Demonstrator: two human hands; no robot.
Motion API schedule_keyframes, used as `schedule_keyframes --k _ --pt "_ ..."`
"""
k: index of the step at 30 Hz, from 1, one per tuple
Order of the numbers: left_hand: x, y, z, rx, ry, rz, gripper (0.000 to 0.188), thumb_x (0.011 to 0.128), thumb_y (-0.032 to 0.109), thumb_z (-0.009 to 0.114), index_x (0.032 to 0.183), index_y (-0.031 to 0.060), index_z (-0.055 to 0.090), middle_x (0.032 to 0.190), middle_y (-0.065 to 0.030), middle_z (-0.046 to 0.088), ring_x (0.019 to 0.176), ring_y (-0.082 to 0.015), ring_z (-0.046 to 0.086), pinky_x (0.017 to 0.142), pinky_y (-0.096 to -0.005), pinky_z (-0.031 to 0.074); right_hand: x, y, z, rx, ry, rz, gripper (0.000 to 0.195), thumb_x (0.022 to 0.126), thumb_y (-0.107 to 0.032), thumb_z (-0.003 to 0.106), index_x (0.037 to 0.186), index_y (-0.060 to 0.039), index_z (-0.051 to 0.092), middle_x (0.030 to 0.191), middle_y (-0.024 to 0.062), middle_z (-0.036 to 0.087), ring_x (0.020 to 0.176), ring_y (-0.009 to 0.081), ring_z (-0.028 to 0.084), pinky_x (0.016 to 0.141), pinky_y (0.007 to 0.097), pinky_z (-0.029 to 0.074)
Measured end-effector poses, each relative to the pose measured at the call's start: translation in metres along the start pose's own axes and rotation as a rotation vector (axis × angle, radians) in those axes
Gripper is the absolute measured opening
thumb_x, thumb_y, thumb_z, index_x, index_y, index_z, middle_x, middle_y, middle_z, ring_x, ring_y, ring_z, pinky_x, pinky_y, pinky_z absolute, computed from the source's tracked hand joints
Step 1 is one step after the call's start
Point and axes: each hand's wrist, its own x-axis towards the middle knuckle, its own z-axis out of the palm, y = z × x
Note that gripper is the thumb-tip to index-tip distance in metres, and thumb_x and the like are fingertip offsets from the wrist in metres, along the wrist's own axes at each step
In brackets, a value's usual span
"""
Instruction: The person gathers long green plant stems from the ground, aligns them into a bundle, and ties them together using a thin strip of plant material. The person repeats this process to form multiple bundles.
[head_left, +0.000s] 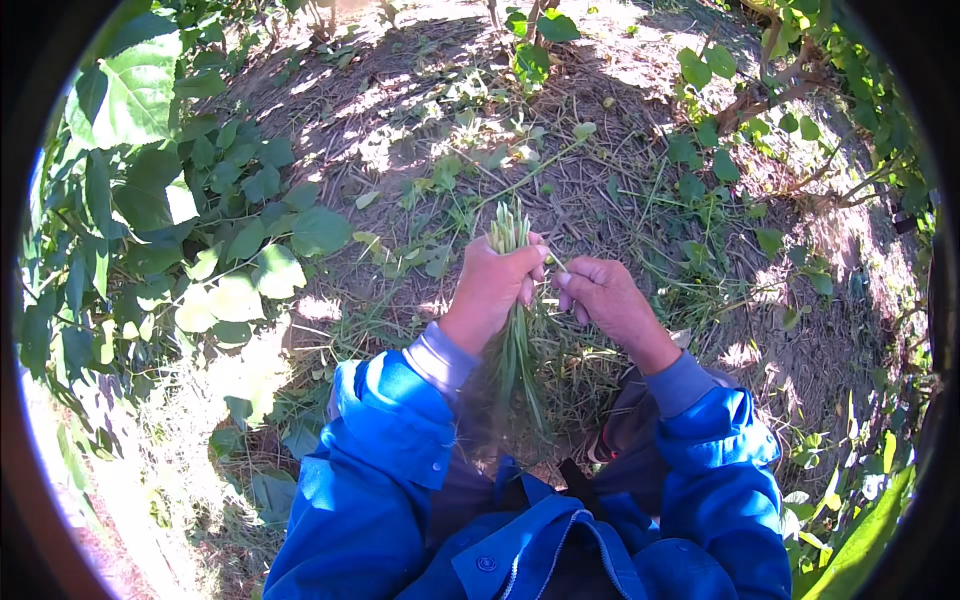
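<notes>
A bundle of long green leafy stalks (517, 360) is gripped in my left hand (491, 281). Its pale cut ends stick up above the fist, and the green blades hang down toward my lap. Just to the right, my right hand (609, 300) pinches a single thin stalk (556, 260) between thumb and fingers. That stalk slants up toward the left hand's fingertips. Whether it joins the bundle is hidden by the fingers.
Dry soil (420, 120) strewn with twigs and weeds lies ahead. Broad-leaved shrubs (247, 240) crowd the left side. A woody branch (765, 97) with leaves reaches in at upper right. Beneath my hands grow grass and weeds (592, 360); part of a shoe (600, 448) shows below.
</notes>
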Motion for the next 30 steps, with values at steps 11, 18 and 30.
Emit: schedule_keyframes --k 11,18,30 --pt "0.0041 -0.0057 -0.0033 0.061 0.029 -0.038 0.009 0.087 0.006 0.068 0.095 0.0009 0.066 0.068 -0.0042 0.064 0.047 -0.0090 0.052 0.042 -0.0221 0.038 -0.0021 -0.0015 -0.0025 -0.026 -0.007 -0.013 0.020 0.100 -0.017 0.058 0.097 0.0004 0.069 0.074 0.0022 0.065 0.053 0.0055 0.052 0.049 0.0213 0.041" --pt "0.0015 -0.0014 -0.0028 0.123 0.017 -0.045 0.006 0.089 0.005 0.066 0.093 0.0007 0.065 0.067 -0.0030 0.062 0.047 -0.0081 0.051 0.043 -0.0219 0.037 -0.0009 0.0029 -0.0025 -0.077 0.018 -0.044 0.020 0.097 -0.017 0.061 0.096 0.0001 0.071 0.070 0.0021 0.064 0.051 0.0079 0.054 0.047 0.0247 0.044" --pt "0.0055 -0.0071 -0.0060 0.133 0.010 -0.035 0.007 0.089 0.007 0.067 0.092 0.0006 0.065 0.066 -0.0032 0.062 0.045 -0.0082 0.050 0.042 -0.0218 0.035 -0.0009 0.0003 -0.0005 -0.106 0.037 -0.030 0.020 0.099 -0.016 0.060 0.092 -0.0004 0.070 0.070 0.0012 0.064 0.051 0.0056 0.052 0.048 0.0224 0.042"
